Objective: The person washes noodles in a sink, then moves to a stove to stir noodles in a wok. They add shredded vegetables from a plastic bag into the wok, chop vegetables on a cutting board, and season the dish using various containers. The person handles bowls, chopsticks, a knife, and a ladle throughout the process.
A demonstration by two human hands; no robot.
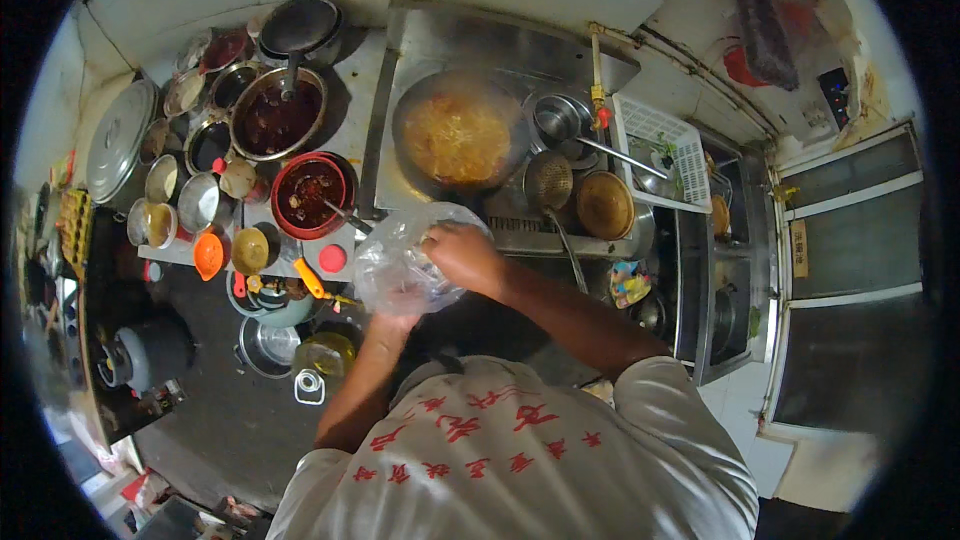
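In front of my body is a clear plastic bag (pixel 386 259), crumpled and puffed out. My left hand (pixel 405 301) holds it from below and shows blurred through the film. At the bag's opening, my right hand (pixel 459 253) has its fingers curled; the bag partly hides the fingertips, so what they grip cannot be made out. Beyond the bag, a wok (pixel 405 165) of steaming yellow-orange food (pixel 457 135) sits on the steel stove (pixel 390 191). Left of the bag, a ladle handle (pixel 358 223) leans out of a red bowl of dark red sauce (pixel 304 191).
Several seasoning bowls crowd the left counter, with a large pot of dark red liquid (pixel 277 116). An orange-handled tool (pixel 307 277) overhangs the counter edge. A perforated skimmer (pixel 549 180), a ladle (pixel 556 118) and a white plastic basket (pixel 690 157) are right of the wok. An oil jug (pixel 326 352) stands below.
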